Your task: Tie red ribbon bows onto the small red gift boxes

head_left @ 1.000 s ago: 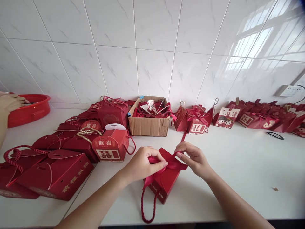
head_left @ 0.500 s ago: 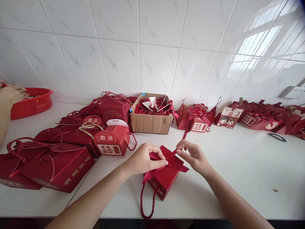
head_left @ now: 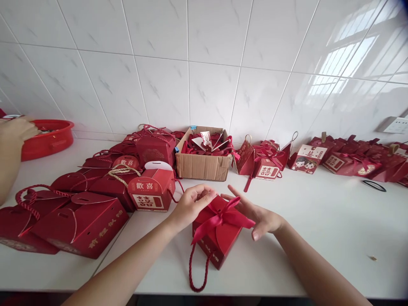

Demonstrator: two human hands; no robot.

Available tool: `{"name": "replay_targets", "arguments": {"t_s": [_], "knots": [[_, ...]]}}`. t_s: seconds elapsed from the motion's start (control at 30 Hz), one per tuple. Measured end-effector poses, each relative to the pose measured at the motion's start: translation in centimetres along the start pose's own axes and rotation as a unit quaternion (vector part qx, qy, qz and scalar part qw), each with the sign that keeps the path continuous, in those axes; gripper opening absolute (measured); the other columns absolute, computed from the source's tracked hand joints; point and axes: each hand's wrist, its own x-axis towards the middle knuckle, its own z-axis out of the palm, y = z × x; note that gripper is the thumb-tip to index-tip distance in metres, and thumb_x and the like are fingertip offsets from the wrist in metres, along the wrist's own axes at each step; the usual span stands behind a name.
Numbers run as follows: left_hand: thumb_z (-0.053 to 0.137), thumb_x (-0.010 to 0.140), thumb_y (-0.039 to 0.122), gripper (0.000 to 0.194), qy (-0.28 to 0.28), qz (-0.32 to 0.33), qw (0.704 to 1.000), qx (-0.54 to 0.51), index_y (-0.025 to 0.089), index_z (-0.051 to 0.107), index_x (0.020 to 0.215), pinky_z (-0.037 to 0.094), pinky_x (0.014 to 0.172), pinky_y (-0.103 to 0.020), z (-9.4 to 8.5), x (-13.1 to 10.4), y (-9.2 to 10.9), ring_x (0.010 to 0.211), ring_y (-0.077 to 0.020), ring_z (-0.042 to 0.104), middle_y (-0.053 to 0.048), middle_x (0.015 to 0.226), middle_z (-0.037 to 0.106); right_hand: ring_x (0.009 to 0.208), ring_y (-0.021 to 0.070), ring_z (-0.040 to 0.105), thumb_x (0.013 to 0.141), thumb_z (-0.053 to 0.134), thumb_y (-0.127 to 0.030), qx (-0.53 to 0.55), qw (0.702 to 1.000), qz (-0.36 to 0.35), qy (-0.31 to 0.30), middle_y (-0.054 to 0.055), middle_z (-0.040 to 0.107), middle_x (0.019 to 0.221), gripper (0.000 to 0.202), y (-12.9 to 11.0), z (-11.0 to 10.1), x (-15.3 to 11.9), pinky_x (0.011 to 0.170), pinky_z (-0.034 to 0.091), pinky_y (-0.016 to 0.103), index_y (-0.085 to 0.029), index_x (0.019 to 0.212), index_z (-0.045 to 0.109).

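A red gift box point(head_left: 225, 240) sits on the white counter in front of me, with a bright red ribbon bow point(head_left: 219, 219) tied over its lid. A twisted dark red cord handle point(head_left: 199, 289) hangs from its near side onto the counter. At the box's back left edge is my left hand point(head_left: 193, 207), fingers curled and thumb close against them; whatever lies between the tips is hidden. My right hand point(head_left: 259, 216) is beside the box's right side, fingers spread and holding nothing, close to the bow's right end.
Several dark red boxes with cord handles point(head_left: 78, 221) crowd the left side. A cardboard carton point(head_left: 204, 166) of ribbons and cards stands by the tiled wall. More red boxes point(head_left: 267, 170) line the right back, near a black loop point(head_left: 374, 185). Another person's hand point(head_left: 17, 129) is by a red basin point(head_left: 51, 142).
Both hands have let go of the ribbon, and the bow now lies spread on the lid. My left hand has moved up and left; my right hand has opened beside the box.
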Motion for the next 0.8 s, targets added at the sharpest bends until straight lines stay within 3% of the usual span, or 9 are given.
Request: {"name": "replay_targets", "arguments": {"t_s": [0.1,0.17,0.27,0.37,0.5,0.6,0.67,0.7,0.8], "knots": [[0.053,0.084,0.048,0.034,-0.027,-0.011,0.999,-0.043,0.016,0.063,0.09,0.043,0.072,-0.027,0.3,0.0,0.0,0.081,-0.0178,0.058,-0.005,0.085,0.064,0.138,0.0244,0.028,0.063,0.081,-0.034,-0.042,0.998,0.047,0.008,0.013,0.019,0.153,0.123,0.5,0.7,0.2,0.109,0.025,0.048,-0.035,0.146,-0.01],[0.051,0.084,0.05,0.036,-0.028,-0.018,0.998,-0.056,0.016,0.061,0.092,0.044,0.072,-0.029,0.5,0.0,0.1,0.077,-0.0179,0.058,-0.004,0.08,0.063,0.137,0.0245,0.03,0.064,0.08,-0.03,-0.061,0.996,0.058,0.035,0.013,0.016,0.154,0.122,0.6,1.4,0.5,0.107,0.03,0.046,-0.036,0.146,-0.009],[0.049,0.085,0.051,0.037,0.044,-0.003,0.998,-0.052,0.017,0.063,0.09,0.044,0.073,-0.027,0.8,0.0,-0.3,0.076,-0.0152,0.055,-0.001,0.078,0.057,0.132,0.0247,0.038,0.062,0.082,-0.026,-0.055,0.997,0.038,0.032,0.012,0.019,0.153,0.123,0.6,2.4,0.9,0.103,0.038,0.044,-0.038,0.146,-0.007],[0.051,0.082,0.052,0.039,0.106,-0.013,0.988,-0.11,0.016,0.063,0.089,0.042,0.069,-0.024,0.7,0.6,-1.2,0.07,-0.0119,0.051,0.0,0.08,0.053,0.123,0.0263,0.049,0.058,0.083,-0.023,-0.028,0.999,0.024,0.021,0.012,0.034,0.147,0.123,0.7,3.2,1.3,0.096,0.046,0.044,-0.038,0.146,-0.001],[0.059,0.072,0.055,0.042,0.181,-0.041,0.963,-0.194,0.016,0.057,0.087,0.04,0.06,-0.023,0.2,1.7,-2.6,0.066,-0.0112,0.049,0.0,0.08,0.053,0.122,0.0272,0.051,0.06,0.081,-0.02,-0.016,0.995,-0.002,0.094,0.009,0.045,0.14,0.109,0.6,3.4,1.5,0.098,0.046,0.046,-0.038,0.144,0.014],[0.052,0.076,0.056,0.04,0.221,-0.035,0.96,-0.17,0.019,0.052,0.091,0.04,0.063,-0.024,0.3,2.1,-3.5,0.072,-0.0127,0.051,0.0,0.086,0.053,0.113,0.027,0.057,0.061,0.081,-0.023,-0.025,0.985,-0.038,0.167,0.009,0.055,0.128,0.092,-0.1,2.5,1.2,0.094,0.049,0.046,-0.031,0.137,0.031],[0.048,0.08,0.054,0.037,0.232,-0.022,0.963,-0.137,0.02,0.05,0.093,0.04,0.067,-0.024,0.9,1.8,-4.1,0.076,-0.0136,0.05,-0.001,0.089,0.052,0.106,0.0256,0.061,0.06,0.081,-0.025,-0.045,0.955,-0.091,0.277,0.007,0.061,0.117,0.079,-1.0,1.1,1.0,0.089,0.052,0.044,-0.027,0.128,0.04],[0.048,0.082,0.052,0.034,0.227,-0.014,0.967,-0.118,0.02,0.05,0.093,0.039,0.069,-0.025,1.4,1.6,-4.4,0.078,-0.0141,0.049,-0.001,0.09,0.052,0.103,0.0242,0.062,0.061,0.081,-0.024,-0.066,0.922,-0.133,0.357,0.006,0.062,0.112,0.073,-1.7,0.1,0.8,0.088,0.053,0.042,-0.026,0.124,0.043],[0.052,0.083,0.043,0.028,0.14,0.006,0.99,-0.028,0.02,0.051,0.099,0.038,0.076,-0.027,2.9,0.8,-4.9,0.088,-0.0167,0.048,-0.003,0.096,0.052,0.104,0.0223,0.06,0.066,0.077,-0.026,-0.151,0.757,-0.263,0.579,0.006,0.057,0.115,0.061,-4.3,-3.6,0.7,0.087,0.053,0.04,-0.025,0.118,0.045]]}}
